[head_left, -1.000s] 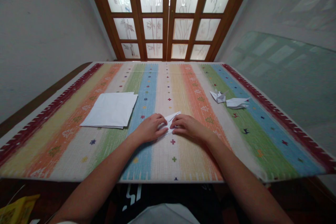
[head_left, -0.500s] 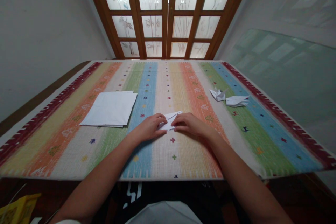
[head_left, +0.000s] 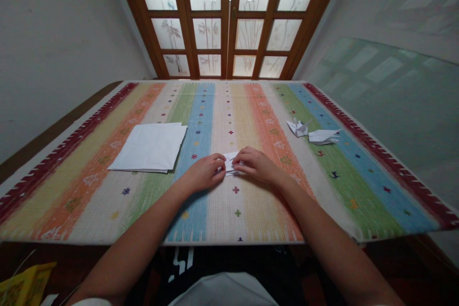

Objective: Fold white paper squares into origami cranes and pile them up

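A small piece of folded white paper [head_left: 229, 164] lies on the striped tablecloth [head_left: 222, 220], in front of me at the middle. My left hand [head_left: 206, 170] pinches its left side with curled fingers. From the right, my right hand [head_left: 253, 164] grips the other side, thumb low and fingers over the top. Much of the paper is covered by my fingers, so its exact folds cannot be made out.
A stack of white paper sheets [head_left: 148, 147] lies to the left. Two folded paper cranes [head_left: 297, 127] sit to the right, close together. Beyond the table stand wooden doors with glass panes [head_left: 207, 36]. A yellow basket [head_left: 25, 287] is at the lower left.
My right hand has shifted slightly up and over the folded paper, hiding its upper right corner. My left hand stays at the left side, its fingers slightly more curled.
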Demonstrator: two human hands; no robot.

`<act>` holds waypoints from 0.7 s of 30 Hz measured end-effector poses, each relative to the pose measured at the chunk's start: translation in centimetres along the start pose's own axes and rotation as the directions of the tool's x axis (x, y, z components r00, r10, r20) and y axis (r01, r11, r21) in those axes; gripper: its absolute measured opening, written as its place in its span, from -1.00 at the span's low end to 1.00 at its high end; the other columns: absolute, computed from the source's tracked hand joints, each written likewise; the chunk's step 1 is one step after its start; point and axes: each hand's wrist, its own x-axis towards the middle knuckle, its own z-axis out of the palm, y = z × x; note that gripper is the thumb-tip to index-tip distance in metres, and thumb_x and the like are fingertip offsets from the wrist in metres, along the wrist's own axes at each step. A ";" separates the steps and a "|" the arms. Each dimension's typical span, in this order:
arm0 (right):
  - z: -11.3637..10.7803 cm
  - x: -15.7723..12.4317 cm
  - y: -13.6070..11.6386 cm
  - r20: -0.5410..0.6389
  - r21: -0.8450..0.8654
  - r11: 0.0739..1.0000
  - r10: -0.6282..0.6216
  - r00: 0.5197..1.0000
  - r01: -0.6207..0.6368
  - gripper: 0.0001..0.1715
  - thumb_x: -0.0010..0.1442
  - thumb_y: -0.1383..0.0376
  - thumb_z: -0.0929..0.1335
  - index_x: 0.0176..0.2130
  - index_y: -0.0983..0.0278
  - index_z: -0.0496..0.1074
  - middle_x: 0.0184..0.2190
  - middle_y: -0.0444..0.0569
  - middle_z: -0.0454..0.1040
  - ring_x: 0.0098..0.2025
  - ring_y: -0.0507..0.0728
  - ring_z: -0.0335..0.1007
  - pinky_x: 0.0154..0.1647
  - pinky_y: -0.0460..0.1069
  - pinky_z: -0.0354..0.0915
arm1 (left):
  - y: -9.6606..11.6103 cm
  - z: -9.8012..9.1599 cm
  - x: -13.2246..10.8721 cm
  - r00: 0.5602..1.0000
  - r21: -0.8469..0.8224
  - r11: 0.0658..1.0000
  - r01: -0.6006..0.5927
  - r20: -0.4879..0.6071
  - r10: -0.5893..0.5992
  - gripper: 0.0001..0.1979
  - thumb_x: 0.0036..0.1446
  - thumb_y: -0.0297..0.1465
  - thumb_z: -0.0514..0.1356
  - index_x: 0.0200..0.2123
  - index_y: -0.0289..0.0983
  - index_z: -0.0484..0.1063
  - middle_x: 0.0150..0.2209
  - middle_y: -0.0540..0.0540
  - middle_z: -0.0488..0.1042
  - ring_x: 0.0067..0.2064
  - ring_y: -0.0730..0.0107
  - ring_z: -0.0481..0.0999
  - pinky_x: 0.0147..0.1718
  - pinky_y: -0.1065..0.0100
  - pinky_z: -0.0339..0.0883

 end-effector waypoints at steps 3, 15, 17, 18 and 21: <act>0.0 0.0 0.0 0.044 0.042 0.999 0.003 0.999 -0.005 -0.85 0.31 0.28 0.51 -0.09 0.19 0.64 -0.13 0.03 0.60 -0.06 0.19 0.48 0.00 0.05 0.34 | 0.0 0.0 0.1 1.000 -0.008 1.000 0.005 -0.011 -0.005 -0.82 0.30 -0.44 0.15 -0.29 -0.26 0.56 0.06 -0.23 0.57 -0.26 0.30 0.57 -0.06 0.19 0.47; 1.0 0.5 -0.1 -0.076 0.045 0.987 0.159 0.984 -0.156 -0.87 0.31 0.28 0.48 -0.12 0.24 0.59 -0.25 0.00 0.59 -0.23 0.15 0.47 -0.15 0.02 0.31 | 0.1 -0.1 0.3 0.999 -0.001 0.999 0.033 0.005 -0.033 -0.80 0.30 -0.43 0.13 -0.36 -0.27 0.51 0.06 -0.27 0.59 -0.21 0.26 0.58 -0.06 0.18 0.48; 0.6 0.2 0.0 -0.108 0.075 0.978 0.204 0.973 -0.196 -0.76 0.25 0.27 0.51 -0.07 0.23 0.57 -0.25 -0.01 0.58 -0.25 0.14 0.46 -0.18 0.02 0.32 | 0.0 0.0 0.3 0.999 -0.001 0.999 0.034 0.007 -0.034 -0.79 0.30 -0.42 0.13 -0.37 -0.27 0.52 0.05 -0.27 0.60 -0.21 0.25 0.58 -0.05 0.16 0.48; 0.3 0.1 0.1 -0.115 0.093 0.975 0.213 0.970 -0.203 -0.70 0.22 0.27 0.52 -0.03 0.23 0.56 -0.23 -0.01 0.58 -0.25 0.15 0.46 -0.18 0.02 0.33 | 0.0 0.0 0.3 0.999 -0.001 0.999 0.034 0.011 -0.034 -0.79 0.30 -0.41 0.14 -0.37 -0.27 0.52 0.05 -0.27 0.60 -0.22 0.25 0.58 -0.06 0.15 0.49; -0.5 -0.5 0.7 -0.111 0.125 0.972 0.212 0.971 -0.198 -0.56 0.18 0.34 0.49 0.07 0.24 0.51 -0.19 0.01 0.59 -0.24 0.16 0.47 -0.18 0.03 0.36 | -0.2 0.0 0.2 0.999 -0.005 0.999 0.036 0.023 -0.036 -0.82 0.28 -0.38 0.18 -0.37 -0.26 0.51 0.06 -0.26 0.58 -0.26 0.28 0.56 -0.09 0.16 0.49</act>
